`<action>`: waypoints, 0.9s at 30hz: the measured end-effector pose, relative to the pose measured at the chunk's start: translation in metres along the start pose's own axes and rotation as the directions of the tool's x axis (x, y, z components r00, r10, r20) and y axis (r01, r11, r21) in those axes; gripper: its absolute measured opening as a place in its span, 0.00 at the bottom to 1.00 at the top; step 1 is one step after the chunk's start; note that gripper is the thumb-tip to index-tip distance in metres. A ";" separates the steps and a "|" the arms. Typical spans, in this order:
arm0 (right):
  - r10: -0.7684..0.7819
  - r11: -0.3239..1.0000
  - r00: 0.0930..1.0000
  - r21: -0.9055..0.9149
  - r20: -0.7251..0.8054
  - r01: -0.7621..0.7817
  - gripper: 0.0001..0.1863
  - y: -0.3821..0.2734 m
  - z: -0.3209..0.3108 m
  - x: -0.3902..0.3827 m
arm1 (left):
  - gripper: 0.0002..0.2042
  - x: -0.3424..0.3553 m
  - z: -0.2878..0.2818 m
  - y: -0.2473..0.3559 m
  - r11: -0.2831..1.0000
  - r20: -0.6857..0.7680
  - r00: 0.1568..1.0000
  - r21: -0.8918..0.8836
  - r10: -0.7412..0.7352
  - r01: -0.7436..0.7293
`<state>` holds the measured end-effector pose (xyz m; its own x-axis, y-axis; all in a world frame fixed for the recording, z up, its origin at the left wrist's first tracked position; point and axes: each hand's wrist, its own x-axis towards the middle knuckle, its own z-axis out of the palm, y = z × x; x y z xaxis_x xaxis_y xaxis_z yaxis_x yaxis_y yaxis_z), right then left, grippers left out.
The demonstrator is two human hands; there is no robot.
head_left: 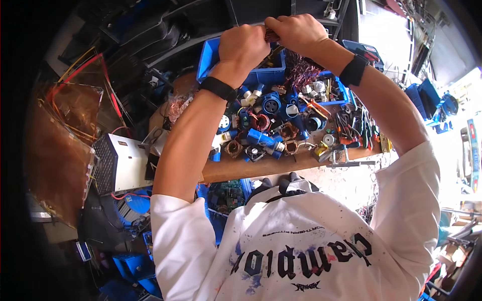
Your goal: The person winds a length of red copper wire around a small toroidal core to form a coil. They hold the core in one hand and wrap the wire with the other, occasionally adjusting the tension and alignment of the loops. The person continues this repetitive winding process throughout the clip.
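Note:
Both arms reach out over the far side of a wooden workbench (251,169), each wearing a black wristband. My left hand (244,46) is a closed fist above a blue bin (268,76). Close beside it, my right hand (299,34) is closed too. Between the two fists shows a short stretch of a reddish-brown wire bundle (271,35), gripped from both sides; its ends are hidden by my fingers. Below my right hand lies a tangled heap of dark red wires (303,70). Whether it joins the held bundle, I cannot tell.
Blue industrial connectors (263,139) and copper coils (234,148) crowd the bench. To their right sit a small blue tray of parts (334,95) and several pliers and screwdrivers (354,125). A white metal case (125,163) stands left, and a bin of green circuit boards (226,196) sits below the bench edge.

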<state>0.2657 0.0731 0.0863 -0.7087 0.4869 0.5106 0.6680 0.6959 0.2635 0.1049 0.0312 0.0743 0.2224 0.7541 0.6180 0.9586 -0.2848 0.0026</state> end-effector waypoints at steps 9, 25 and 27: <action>0.114 0.986 0.993 -0.124 0.018 -0.111 0.13 -0.012 -0.011 -0.003 | 0.10 0.005 0.002 -0.012 0.992 0.043 0.992 -0.053 0.121 -0.119; 0.289 0.932 0.952 -0.257 0.103 -0.255 0.18 -0.025 -0.043 -0.003 | 0.10 0.006 -0.014 -0.017 0.970 0.000 0.971 -0.042 0.238 -0.238; 0.280 0.940 0.947 -0.247 0.158 -0.237 0.15 -0.029 -0.040 -0.003 | 0.11 0.003 -0.016 -0.030 0.939 0.041 0.943 -0.118 0.330 -0.324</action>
<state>0.2580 0.0303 0.1099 -0.5194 0.7394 0.4284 0.8518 0.4082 0.3283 0.0737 0.0325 0.0882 0.5338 0.6413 0.5512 0.8069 -0.5813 -0.1052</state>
